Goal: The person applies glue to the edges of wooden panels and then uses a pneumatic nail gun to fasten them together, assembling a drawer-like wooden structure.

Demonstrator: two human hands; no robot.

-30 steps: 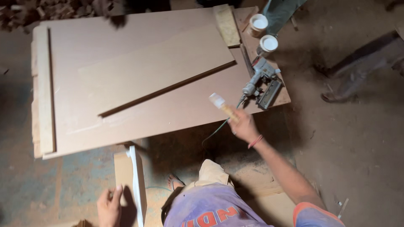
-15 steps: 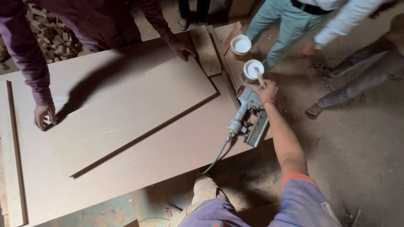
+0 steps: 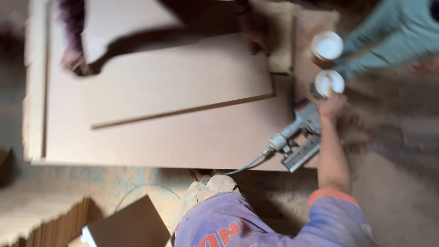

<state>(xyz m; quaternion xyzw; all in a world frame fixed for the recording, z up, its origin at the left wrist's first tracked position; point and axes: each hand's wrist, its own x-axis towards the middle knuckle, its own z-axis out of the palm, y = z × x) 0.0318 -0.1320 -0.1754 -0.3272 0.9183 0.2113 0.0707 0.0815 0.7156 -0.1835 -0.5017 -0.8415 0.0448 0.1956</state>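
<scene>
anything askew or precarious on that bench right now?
Yes. The nail gun lies at the big board's near right corner, its magazine poking past the edge. The upper panel sits skewed across the board. Right hand is at the near white tub.

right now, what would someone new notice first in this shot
The big tan board fills the middle, with a smaller panel lying on it. At its right edge lies a grey nail gun with a hose, and just beyond it the right hand reaches to a white tub, with a second tub above. At the far side another person's hands rest on the panel.
</scene>
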